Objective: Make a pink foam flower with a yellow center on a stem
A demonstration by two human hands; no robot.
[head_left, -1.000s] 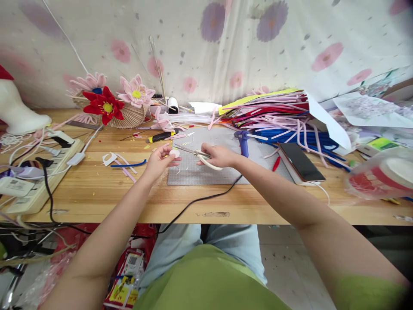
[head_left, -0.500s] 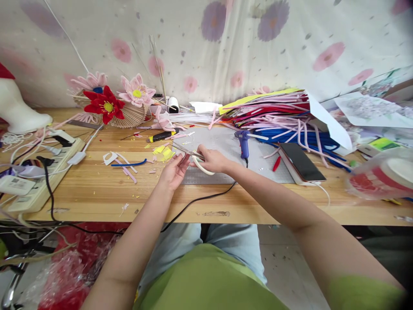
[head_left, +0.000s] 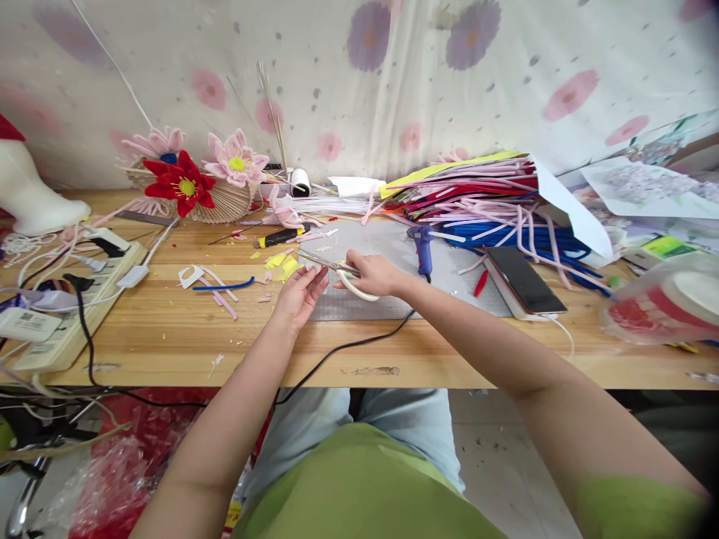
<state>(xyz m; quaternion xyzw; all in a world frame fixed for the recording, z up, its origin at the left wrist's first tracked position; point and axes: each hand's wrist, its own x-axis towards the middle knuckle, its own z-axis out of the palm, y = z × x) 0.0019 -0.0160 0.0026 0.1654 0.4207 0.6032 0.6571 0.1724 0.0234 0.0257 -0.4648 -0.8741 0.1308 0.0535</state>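
Observation:
My right hand is closed round the cream handles of a pair of scissors, whose metal blades point left. Close to the blades, my left hand has its thumb and fingers pinched together; whatever it holds is too small to make out. Both hands are over the left part of a grey cutting mat. Yellow scraps lie just beyond my left fingers. A blue and several pink pipe cleaner pieces lie left of that hand.
A purple glue gun rests on the mat, its black cord crossing the wooden table. Further right are a phone and bundles of pipe cleaners. Red and pink fuzzy flowers and a power strip are at left.
My right hand and the scissors have shifted very slightly right, and the handles look a little different in angle. My left hand keeps its pinch in nearly the same place.

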